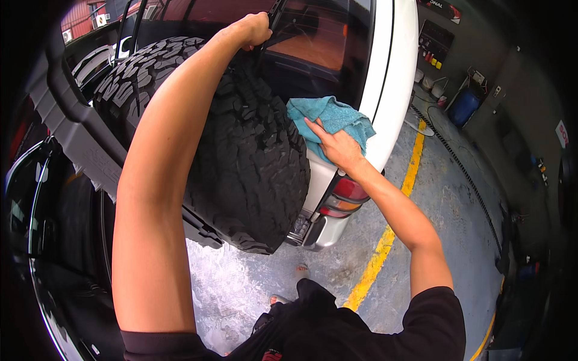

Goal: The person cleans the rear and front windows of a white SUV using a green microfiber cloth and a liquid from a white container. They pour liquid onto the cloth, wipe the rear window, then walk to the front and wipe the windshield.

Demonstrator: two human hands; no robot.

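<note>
Your right hand (pixel 338 146) is flat on the blue cloth (pixel 330 122), fingers spread and pointing up-left, pressing it against the rear of the white car (pixel 394 72) at its right-hand corner, just below the dark rear window (pixel 319 42). The cloth is bunched, with most of it showing above and to the right of your hand, and its left edge lies just beside the spare tyre (pixel 241 156). Your left hand (pixel 256 30) is up high, curled shut around a dark edge at the top of the tyre near the window; I can't tell exactly which part it grips. Your left forearm runs down across the front of the tyre's tread. The tyre is a chunky off-road type, mounted upright on the back of the car, and it fills the middle of the view. The tail light (pixel 344 197), red and amber, sits directly below your right wrist, close but not touching, with the silver bumper corner (pixel 325 231) under it. The concrete floor (pixel 253 289) below the tyre looks wet and soapy. A yellow floor line (pixel 385 240) runs along past the car's right corner. A blue barrel (pixel 465 107) stands well apart by the far wall. A dark car (pixel 42 240) sits at your left.
</note>
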